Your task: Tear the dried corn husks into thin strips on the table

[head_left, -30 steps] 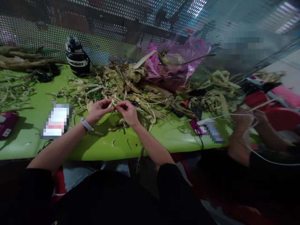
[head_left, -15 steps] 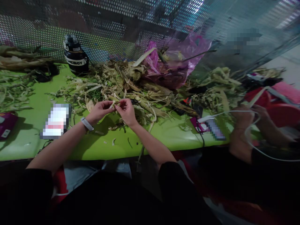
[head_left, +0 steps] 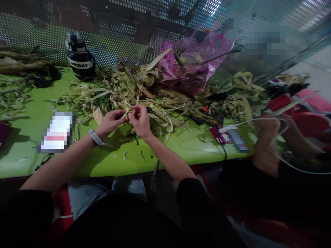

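My left hand (head_left: pixel 113 120), with a pale band (head_left: pixel 95 137) on its wrist, pinches a pale yellow-green plant strip (head_left: pixel 126 113) between thumb and fingers. My right hand (head_left: pixel 141 120) meets it from the other side, its thumb and bent fingertips closed on the same strip. The fingers partly cover the strip, so its full shape and kind cannot be made out. Right behind both hands spreads a heap of dry, husk-like leaves and stalks (head_left: pixel 131 81). Small pale scraps (head_left: pixel 125 155) lie on the green table (head_left: pixel 90 167) in front.
A black bottle (head_left: pixel 80 63) stands behind the heap at left, a pink plastic bag (head_left: pixel 191 77) at its back. A blurred phone (head_left: pixel 58 132) lies left, another (head_left: pixel 237 140) right. At far right, a co-worker's hands (head_left: pixel 269 129) are near a white cable (head_left: pixel 274 151).
The view has shifted slightly. My right hand has turned and risen a little, its fingers curling more, while my left hand keeps its pinch on the strip.
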A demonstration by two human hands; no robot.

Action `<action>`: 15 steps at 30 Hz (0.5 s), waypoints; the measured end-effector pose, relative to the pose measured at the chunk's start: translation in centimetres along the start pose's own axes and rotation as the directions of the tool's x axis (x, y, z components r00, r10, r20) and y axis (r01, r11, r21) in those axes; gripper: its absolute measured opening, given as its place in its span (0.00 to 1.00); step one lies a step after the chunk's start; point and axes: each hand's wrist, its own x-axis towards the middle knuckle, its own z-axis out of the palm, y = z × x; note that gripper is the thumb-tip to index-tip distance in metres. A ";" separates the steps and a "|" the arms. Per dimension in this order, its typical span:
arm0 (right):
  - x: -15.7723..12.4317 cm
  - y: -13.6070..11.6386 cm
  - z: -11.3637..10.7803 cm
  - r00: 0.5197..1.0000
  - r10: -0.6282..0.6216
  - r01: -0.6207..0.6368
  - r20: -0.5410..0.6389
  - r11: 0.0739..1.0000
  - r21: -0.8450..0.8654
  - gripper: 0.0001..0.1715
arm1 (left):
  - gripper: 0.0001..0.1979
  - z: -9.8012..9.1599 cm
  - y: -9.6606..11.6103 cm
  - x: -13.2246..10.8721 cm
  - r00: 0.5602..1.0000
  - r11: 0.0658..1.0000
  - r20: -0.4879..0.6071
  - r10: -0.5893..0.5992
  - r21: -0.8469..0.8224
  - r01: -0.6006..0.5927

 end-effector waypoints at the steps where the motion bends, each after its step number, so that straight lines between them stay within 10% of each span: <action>1: 0.2 0.3 0.0 0.998 0.057 -0.058 0.018 0.998 0.034 0.16 | 0.20 -0.2 0.0 0.1 1.000 0.995 -0.003 0.029 0.095 -0.028; 7: 1.5 0.6 -1.0 0.935 0.274 -0.299 0.226 0.951 0.082 0.13 | 0.19 -0.8 -0.1 0.4 0.999 0.953 0.040 -0.011 0.304 -0.002; 15: 2.3 -1.0 -2.6 0.910 0.242 -0.230 0.335 0.970 -0.076 0.30 | 0.14 -0.1 0.7 0.0 0.976 0.988 0.192 -0.101 0.133 0.076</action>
